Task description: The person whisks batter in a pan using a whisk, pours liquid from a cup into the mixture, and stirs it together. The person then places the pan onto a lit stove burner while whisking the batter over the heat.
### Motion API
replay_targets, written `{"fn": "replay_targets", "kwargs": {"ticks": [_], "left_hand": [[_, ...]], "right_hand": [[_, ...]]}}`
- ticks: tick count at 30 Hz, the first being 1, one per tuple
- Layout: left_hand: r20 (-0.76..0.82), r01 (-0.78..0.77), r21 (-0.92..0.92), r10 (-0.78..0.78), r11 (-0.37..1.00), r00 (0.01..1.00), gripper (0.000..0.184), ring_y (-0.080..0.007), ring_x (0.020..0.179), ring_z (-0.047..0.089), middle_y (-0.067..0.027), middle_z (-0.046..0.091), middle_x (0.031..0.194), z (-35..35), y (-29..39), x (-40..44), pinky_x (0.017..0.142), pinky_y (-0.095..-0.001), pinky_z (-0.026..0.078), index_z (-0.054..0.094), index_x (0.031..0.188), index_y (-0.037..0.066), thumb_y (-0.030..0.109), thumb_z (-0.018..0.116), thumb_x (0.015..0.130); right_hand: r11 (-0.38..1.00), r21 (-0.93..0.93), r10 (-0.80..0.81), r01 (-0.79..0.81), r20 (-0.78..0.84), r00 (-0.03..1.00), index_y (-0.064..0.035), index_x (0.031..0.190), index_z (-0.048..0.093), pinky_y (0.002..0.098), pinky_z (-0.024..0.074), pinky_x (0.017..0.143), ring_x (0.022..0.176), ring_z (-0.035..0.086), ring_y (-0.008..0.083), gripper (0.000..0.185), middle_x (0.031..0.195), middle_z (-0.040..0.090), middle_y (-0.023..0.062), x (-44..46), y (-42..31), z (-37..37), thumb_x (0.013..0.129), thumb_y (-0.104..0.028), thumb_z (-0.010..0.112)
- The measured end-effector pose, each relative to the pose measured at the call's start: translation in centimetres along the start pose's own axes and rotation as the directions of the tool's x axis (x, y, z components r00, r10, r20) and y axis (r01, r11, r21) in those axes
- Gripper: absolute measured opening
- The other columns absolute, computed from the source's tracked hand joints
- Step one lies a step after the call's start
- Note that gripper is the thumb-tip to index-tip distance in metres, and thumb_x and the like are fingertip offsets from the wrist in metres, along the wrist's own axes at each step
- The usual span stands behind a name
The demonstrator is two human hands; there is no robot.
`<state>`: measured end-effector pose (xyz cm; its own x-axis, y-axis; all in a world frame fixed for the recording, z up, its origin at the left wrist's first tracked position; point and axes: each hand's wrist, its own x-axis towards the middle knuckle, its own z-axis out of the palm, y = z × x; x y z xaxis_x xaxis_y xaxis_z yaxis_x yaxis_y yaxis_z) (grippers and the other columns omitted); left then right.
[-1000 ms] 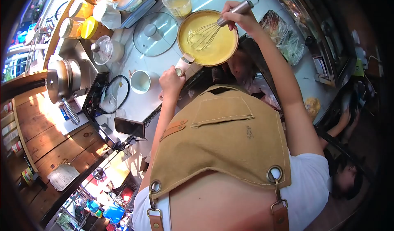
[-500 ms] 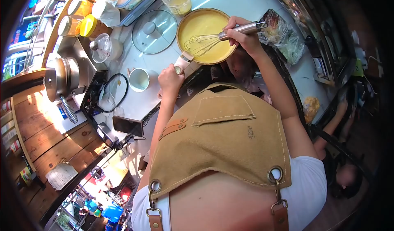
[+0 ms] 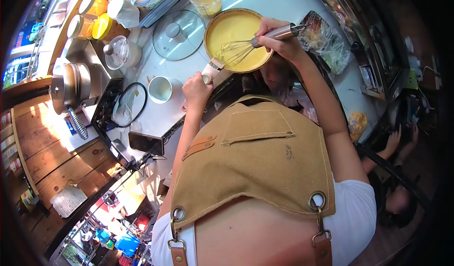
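A pan of yellow liquid sits at the near edge of the counter. My left hand is closed round the pan's pale handle. In my right hand is a whisk, gripped by its metal handle. The whisk's wires lie low in the pan, over or in the yellow liquid; how deep they dip I cannot tell. A white mug stands to the left of my left hand. Left of the pan, a glass lid lies on the counter.
Behind the lid stand a plastic jug and stacked storage boxes. Yellow-lidded jars line the left side. On the right lies a plastic-wrapped package. A phone is mounted at the left edge. Another person's hand shows at far right.
The whisk has shifted slightly within the pan, with my right hand. My left hand keeps its hold on the handle. At far right, the other person's arm has moved.
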<state>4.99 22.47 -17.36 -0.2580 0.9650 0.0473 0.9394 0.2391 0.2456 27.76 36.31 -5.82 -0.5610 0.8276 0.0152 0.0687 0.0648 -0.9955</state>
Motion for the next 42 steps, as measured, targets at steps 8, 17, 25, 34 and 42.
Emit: {"fn": "replay_targets", "kwargs": {"ticks": [8, 17, 25, 34, 42], "left_hand": [[-0.017, 0.015, -0.006, -0.015, 1.000, 1.000, 0.018, -0.0308, 0.057, 0.059, -0.0148, 0.058, 0.059, 0.0, 0.0, -0.1, 0.052, -0.0398, 0.047, 0.056, 0.066, 0.004, 0.020, 0.063, 0.062], [-0.006, 0.008, -0.008, -0.008, 1.000, 1.000, 0.019, -0.0313, 0.057, 0.059, -0.0153, 0.058, 0.059, 0.3, -0.2, 0.0, 0.052, -0.0398, 0.047, 0.056, 0.066, 0.003, 0.020, 0.063, 0.063], [-0.003, 0.006, -0.002, -0.006, 1.000, 1.000, 0.017, -0.0316, 0.056, 0.059, -0.0158, 0.058, 0.059, 0.5, -0.3, 0.0, 0.051, -0.0399, 0.047, 0.056, 0.066, 0.003, 0.019, 0.062, 0.062], [-0.012, 0.012, -0.008, -0.012, 1.000, 1.000, 0.016, -0.0315, 0.056, 0.059, -0.0156, 0.058, 0.058, 0.2, -0.1, 0.0, 0.051, -0.0400, 0.047, 0.056, 0.066, 0.003, 0.017, 0.062, 0.062], [-0.023, 0.008, -0.007, -0.009, 1.000, 1.000, 0.015, -0.0314, 0.056, 0.059, -0.0155, 0.058, 0.058, 0.2, 0.0, 0.0, 0.051, -0.0403, 0.047, 0.055, 0.065, 0.004, 0.016, 0.061, 0.062]], "right_hand": [[0.998, 0.051, -0.020, 0.022, -0.037, 0.999, -0.0016, 0.073, 0.053, 0.0192, 0.0388, 0.046, 0.051, 0.050, 0.0067, 0.003, 0.069, 0.054, 0.0046, 0.1, 0.8, 0.3, 0.072, 0.000, 0.055], [0.970, -0.165, -0.165, 0.178, 0.087, 0.982, -0.0002, 0.072, 0.054, 0.0221, 0.0420, 0.054, 0.064, 0.052, 0.0104, 0.004, 0.076, 0.054, 0.0054, 0.9, 0.5, 0.7, 0.071, -0.002, 0.057], [0.965, -0.207, -0.108, 0.159, 0.239, 0.965, 0.0003, 0.071, 0.052, 0.0283, 0.0413, 0.067, 0.075, 0.052, 0.0162, 0.009, 0.075, 0.054, 0.0077, 1.7, -0.5, 0.5, 0.065, -0.006, 0.057], [0.978, -0.158, -0.113, 0.136, 0.147, 0.983, -0.0002, 0.072, 0.052, 0.0196, 0.0413, 0.050, 0.058, 0.050, 0.0077, 0.007, 0.076, 0.054, 0.0055, 1.6, 0.0, 0.6, 0.071, -0.006, 0.056], [0.939, -0.226, -0.208, 0.260, 0.227, 0.951, 0.0001, 0.072, 0.052, 0.0252, 0.0414, 0.060, 0.071, 0.051, 0.0136, 0.009, 0.076, 0.053, 0.0070, 1.7, -0.1, 0.6, 0.069, -0.006, 0.058]]}}
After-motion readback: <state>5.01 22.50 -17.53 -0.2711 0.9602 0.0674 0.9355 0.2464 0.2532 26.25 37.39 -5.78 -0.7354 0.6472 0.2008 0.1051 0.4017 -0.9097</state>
